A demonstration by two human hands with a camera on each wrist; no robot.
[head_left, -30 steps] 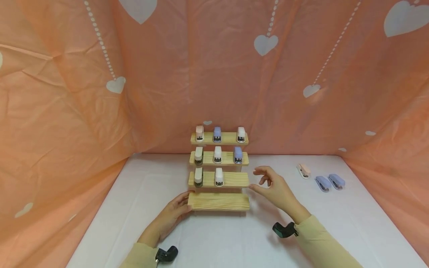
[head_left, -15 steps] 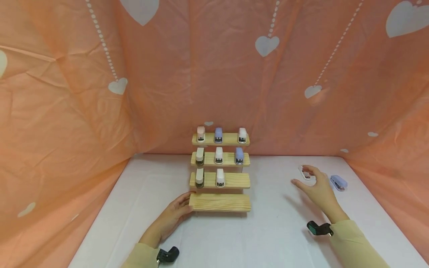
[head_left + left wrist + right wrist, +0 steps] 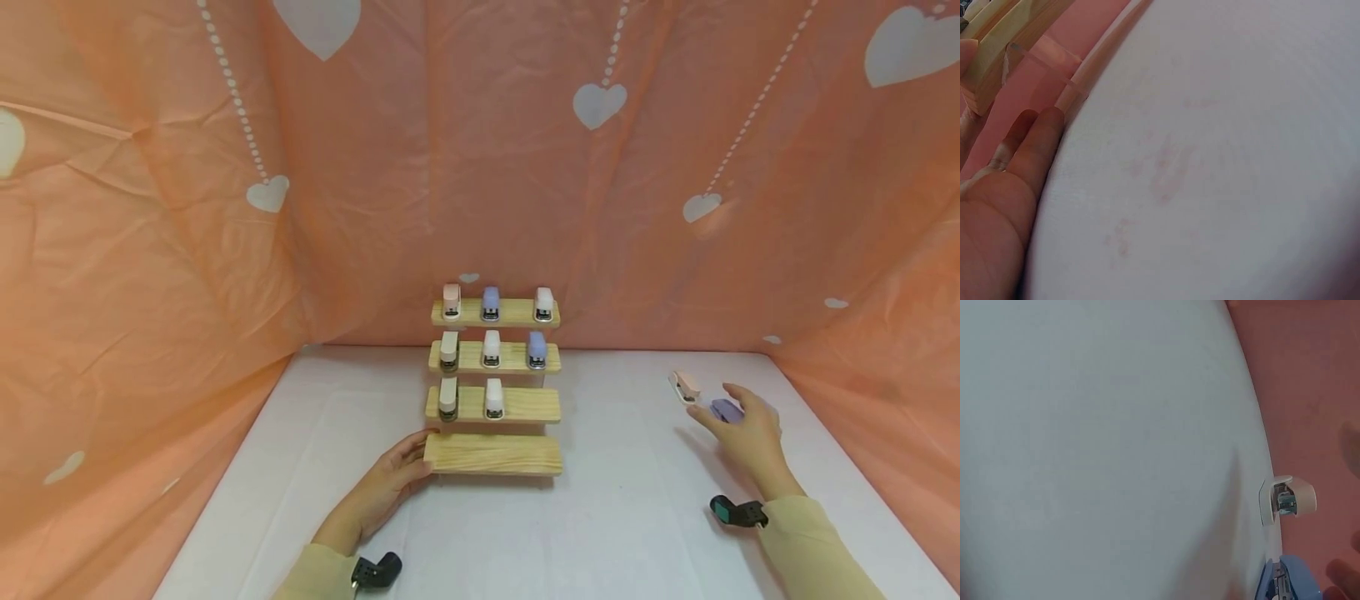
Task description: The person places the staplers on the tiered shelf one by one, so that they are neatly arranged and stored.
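Observation:
A wooden four-step rack (image 3: 492, 454) stands mid-table. Its top step carries pink, blue and white staplers, the second step three more, the third a beige and a white one; the lowest step is bare. My left hand (image 3: 401, 467) rests with straight fingers against the left end of the lowest step (image 3: 988, 50), palm (image 3: 994, 212) on the table. My right hand (image 3: 731, 423) hovers at the right over a blue stapler (image 3: 723, 409), thumb and fingers either side of it. The blue stapler (image 3: 1290, 584) also shows in the right wrist view, with a fingertip (image 3: 1338, 575) beside it.
A pink stapler (image 3: 684, 386) (image 3: 1288, 500) lies just left of my right hand. The white table (image 3: 600, 517) is walled by orange heart-print cloth (image 3: 150, 292) at the back and both sides. Bare tabletop lies between the rack and my right hand.
My right hand has swung from the rack's right side out to the loose staplers, passing the pink one and settling over a blue one. The left hand and rack have stayed put.

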